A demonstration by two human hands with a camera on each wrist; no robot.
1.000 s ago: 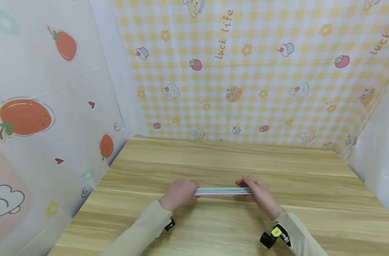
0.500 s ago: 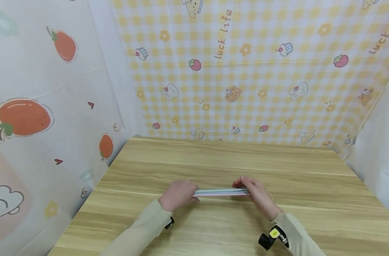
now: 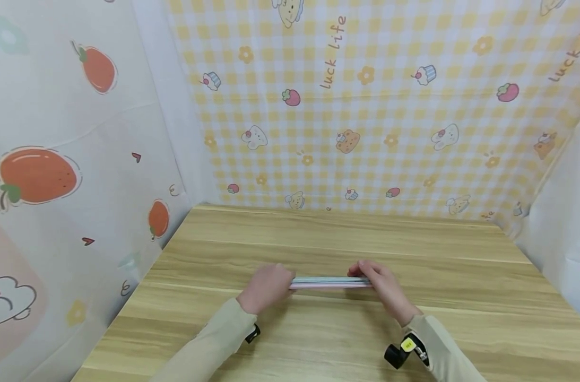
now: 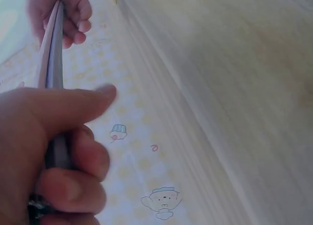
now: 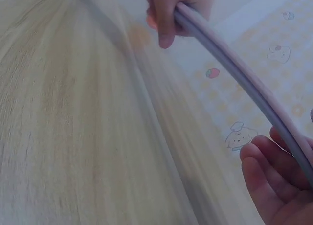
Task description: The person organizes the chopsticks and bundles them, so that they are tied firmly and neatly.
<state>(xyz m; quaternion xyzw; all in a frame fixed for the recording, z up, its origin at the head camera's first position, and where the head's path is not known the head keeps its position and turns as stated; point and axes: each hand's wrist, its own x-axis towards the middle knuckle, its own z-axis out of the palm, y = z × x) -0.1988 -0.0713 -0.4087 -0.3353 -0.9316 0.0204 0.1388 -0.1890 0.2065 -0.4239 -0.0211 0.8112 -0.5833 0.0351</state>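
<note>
A bundle of thin pastel strands [image 3: 329, 283], in pale green, blue and pink, stretches between both hands; whether they are straws or cords cannot be told. My left hand [image 3: 267, 288] grips the left end with curled fingers, and its thumb lies along the bundle in the left wrist view. Below those fingers a dark green bit [image 4: 35, 204] shows, too blurred to name. Around the right end, my right hand [image 3: 384, 289] holds the bundle [image 5: 244, 83] between thumb and loosely bent fingers [image 5: 276, 161]. The far tips are hidden in the hands.
The wood-grain table [image 3: 347, 244] lies beneath the hands. Behind it hangs a yellow-checked cloth [image 3: 366, 106], and a fruit-printed white cloth [image 3: 103, 132] lines the left side. A black camera [image 3: 397, 355] is strapped to the right wrist.
The bundle dips slightly and then rises again to about level, its right end shifting a little left with the right hand. Both hands keep their hold.
</note>
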